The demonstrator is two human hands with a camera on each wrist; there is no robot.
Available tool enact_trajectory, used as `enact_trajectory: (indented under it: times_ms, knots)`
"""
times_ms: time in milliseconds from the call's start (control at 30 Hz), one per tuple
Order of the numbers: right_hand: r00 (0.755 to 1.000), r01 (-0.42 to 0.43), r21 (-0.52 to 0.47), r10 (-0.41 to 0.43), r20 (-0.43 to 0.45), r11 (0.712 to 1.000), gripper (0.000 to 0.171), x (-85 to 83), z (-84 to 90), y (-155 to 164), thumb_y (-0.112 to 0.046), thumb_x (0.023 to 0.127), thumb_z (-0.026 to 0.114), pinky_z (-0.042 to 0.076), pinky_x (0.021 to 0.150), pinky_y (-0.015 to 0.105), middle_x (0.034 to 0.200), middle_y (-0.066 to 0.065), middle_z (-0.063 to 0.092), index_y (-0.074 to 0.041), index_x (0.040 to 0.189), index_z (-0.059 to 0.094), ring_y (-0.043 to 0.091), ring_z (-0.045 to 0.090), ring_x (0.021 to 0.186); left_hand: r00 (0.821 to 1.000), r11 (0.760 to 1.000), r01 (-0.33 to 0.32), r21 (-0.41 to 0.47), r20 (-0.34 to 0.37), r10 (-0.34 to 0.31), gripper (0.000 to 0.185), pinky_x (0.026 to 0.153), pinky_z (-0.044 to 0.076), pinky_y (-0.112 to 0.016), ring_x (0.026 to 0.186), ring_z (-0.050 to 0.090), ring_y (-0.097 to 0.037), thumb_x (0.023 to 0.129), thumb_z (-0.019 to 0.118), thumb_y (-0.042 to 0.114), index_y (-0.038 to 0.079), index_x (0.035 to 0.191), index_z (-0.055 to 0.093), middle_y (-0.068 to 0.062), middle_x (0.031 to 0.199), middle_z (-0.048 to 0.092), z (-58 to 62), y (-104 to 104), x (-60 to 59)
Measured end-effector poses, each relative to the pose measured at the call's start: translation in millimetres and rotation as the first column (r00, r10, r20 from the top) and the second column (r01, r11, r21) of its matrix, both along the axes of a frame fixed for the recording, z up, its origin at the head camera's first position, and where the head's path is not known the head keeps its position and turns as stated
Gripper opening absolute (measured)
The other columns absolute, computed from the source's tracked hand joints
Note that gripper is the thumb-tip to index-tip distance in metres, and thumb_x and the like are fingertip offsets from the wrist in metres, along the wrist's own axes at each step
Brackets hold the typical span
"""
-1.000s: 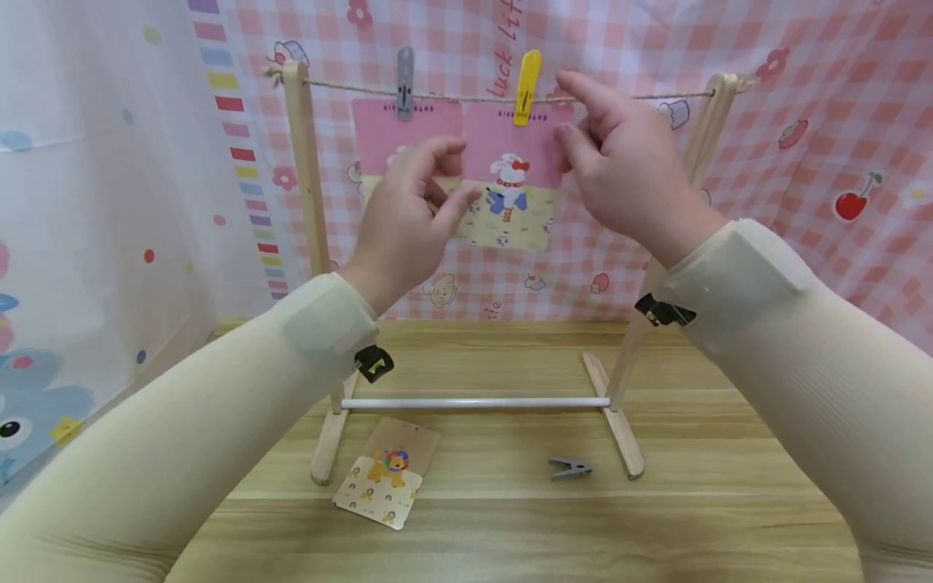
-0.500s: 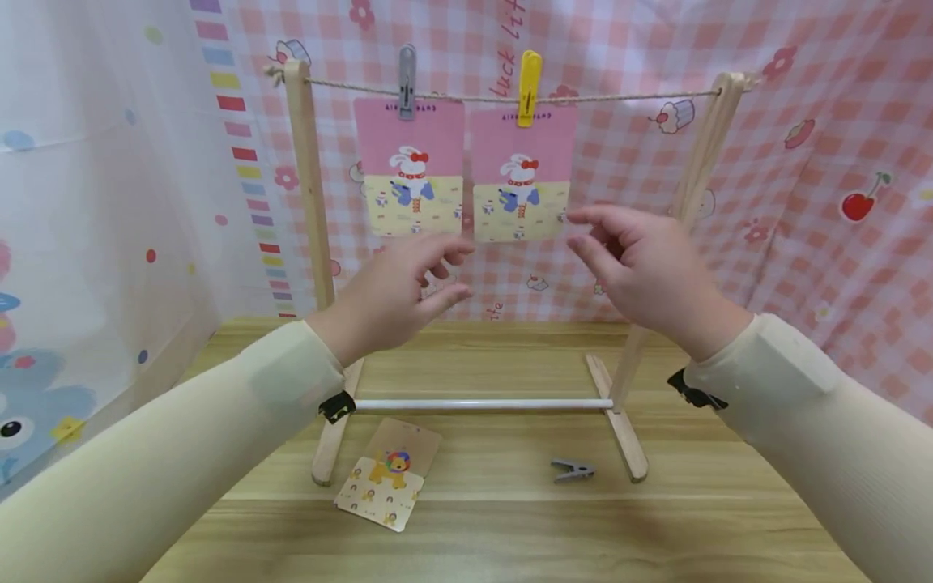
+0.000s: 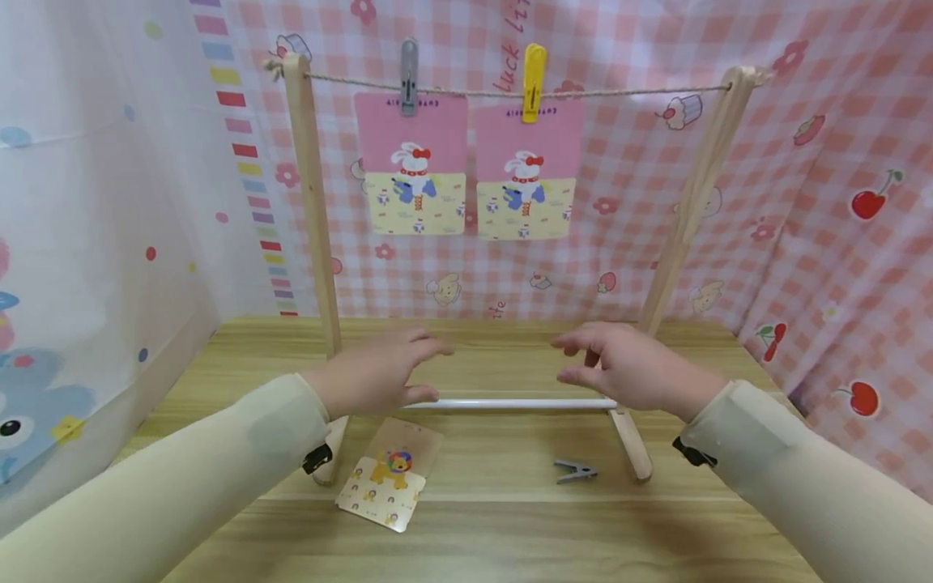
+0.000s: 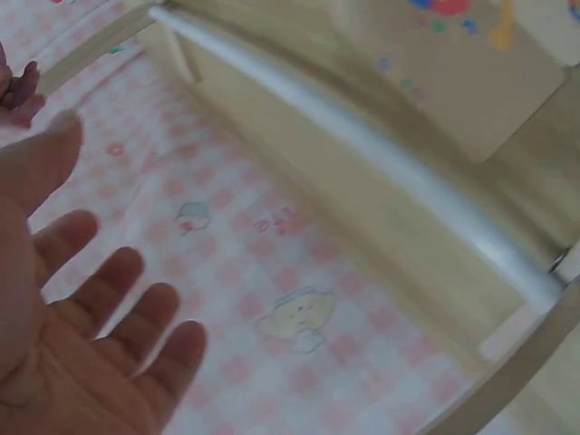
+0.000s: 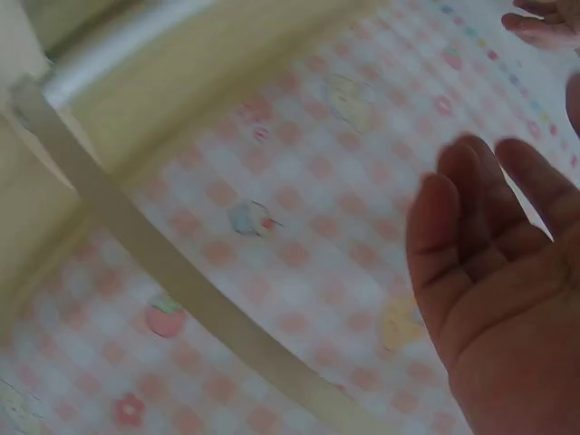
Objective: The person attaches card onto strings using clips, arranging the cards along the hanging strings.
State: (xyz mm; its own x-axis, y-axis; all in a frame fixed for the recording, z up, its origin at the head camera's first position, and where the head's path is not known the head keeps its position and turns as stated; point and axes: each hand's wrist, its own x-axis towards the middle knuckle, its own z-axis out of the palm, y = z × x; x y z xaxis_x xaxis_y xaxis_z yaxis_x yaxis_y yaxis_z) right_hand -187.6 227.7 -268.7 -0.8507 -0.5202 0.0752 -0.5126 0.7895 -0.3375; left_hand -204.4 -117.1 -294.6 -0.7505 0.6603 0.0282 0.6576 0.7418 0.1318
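Two pink-and-yellow rabbit cards hang from the string of a small wooden rack: the left card under a grey peg, the right card under a yellow peg. My left hand and right hand hover low over the rack's white bottom bar, both empty with relaxed fingers. Palm and spread fingers fill the left wrist view and the right wrist view. A lion card and a loose grey peg lie on the wooden table.
Pink checked cloth hangs behind and to the right of the rack. A white patterned curtain closes off the left side. The rack's wooden feet stand on the table near both hands.
Both hands left the right rabbit card and yellow peg on the string and dropped down to just above the white bottom bar. The card now hangs free.
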Motion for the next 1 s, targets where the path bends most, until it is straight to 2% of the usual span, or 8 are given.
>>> enact_trajectory:
  times_ms: [133,233,333,533,733,867,933,1000]
  knots:
    - [0.991,-0.042,0.077,0.032,0.128,0.996,0.048,-2.3,-24.3,3,-0.034,0.099,0.075,0.057,0.079,0.033,0.125,0.007,0.073,-0.009,0.138,0.067,0.015,0.065,0.098,0.993,0.996,-0.014,-0.093,0.117,0.025,0.065,0.117,0.047,-0.050,0.143,0.054,-0.032,0.097,0.076,0.041,0.019,0.153,0.053,-0.008,0.156,0.054,-13.8,-3,5.2]
    - [0.981,-0.081,0.109,0.060,0.183,0.991,0.048,-2.1,-44.0,4,-0.034,0.096,0.078,0.055,0.075,0.029,0.121,0.008,0.073,-0.008,0.135,0.068,0.011,0.064,0.088,0.978,0.991,-0.023,-0.132,0.201,0.049,0.061,0.117,0.047,-0.051,0.144,0.053,-0.032,0.097,0.077,0.037,0.019,0.152,0.055,-0.007,0.157,0.054,-22.7,-6,9.8]
    - [0.968,-0.104,0.125,0.072,0.239,0.987,0.050,-0.1,-59.7,6,-0.032,0.094,0.081,0.054,0.076,0.028,0.118,0.008,0.073,-0.006,0.134,0.069,0.008,0.062,0.085,0.963,0.990,-0.035,-0.136,0.259,0.070,0.063,0.117,0.047,-0.051,0.143,0.053,-0.031,0.095,0.080,0.036,0.020,0.151,0.056,-0.005,0.157,0.054,-30.0,-8,13.8]
    - [0.946,-0.113,0.115,0.071,0.317,0.987,0.050,2.3,-73.9,8,-0.031,0.084,0.090,0.055,0.083,0.034,0.104,-0.001,0.070,-0.007,0.124,0.073,0.013,0.063,0.094,0.943,0.991,-0.055,-0.122,0.320,0.092,0.071,0.116,0.048,-0.051,0.144,0.053,-0.030,0.088,0.086,0.039,0.020,0.151,0.057,-0.006,0.158,0.052,-41.5,-14,14.6]
    - [0.937,-0.101,0.143,0.046,0.347,0.984,0.043,2.8,-82.9,11,-0.033,0.079,0.094,0.047,0.073,0.028,0.089,-0.003,0.062,-0.014,0.109,0.071,0.010,0.054,0.081,0.919,0.984,-0.087,-0.157,0.368,0.140,0.082,0.113,0.051,-0.051,0.134,0.060,-0.029,0.082,0.092,0.031,0.020,0.154,0.053,-0.007,0.160,0.050,-48.9,-14,15.0]
    - [0.929,-0.092,0.163,0.025,0.370,0.982,0.038,2.5,-90.9,10,-0.032,0.078,0.094,0.046,0.071,0.028,0.086,-0.005,0.060,-0.019,0.101,0.067,0.010,0.053,0.079,0.899,0.973,-0.097,-0.208,0.401,0.175,0.088,0.111,0.051,-0.051,0.125,0.063,-0.025,0.076,0.096,0.023,0.021,0.152,0.052,-0.005,0.157,0.051,-54.5,-13,17.8]
    - [0.926,-0.093,0.168,0.023,0.376,0.981,0.035,2.4,-93.8,9,-0.029,0.079,0.094,0.047,0.071,0.028,0.086,-0.007,0.060,-0.021,0.099,0.066,0.010,0.054,0.079,0.904,0.969,-0.085,-0.232,0.391,0.173,0.084,0.108,0.053,-0.048,0.119,0.063,-0.020,0.074,0.097,0.022,0.021,0.148,0.055,-0.002,0.151,0.055,-58.4,-13,19.4]
    - [0.926,-0.092,0.175,0.020,0.376,0.980,0.033,2.2,-96.4,8,-0.025,0.080,0.093,0.048,0.070,0.027,0.085,-0.008,0.061,-0.022,0.098,0.066,0.009,0.055,0.077,0.917,0.965,-0.070,-0.251,0.365,0.162,0.080,0.106,0.054,-0.044,0.114,0.063,-0.016,0.075,0.097,0.023,0.021,0.145,0.058,0.001,0.143,0.058,-61.9,-12,21.1]
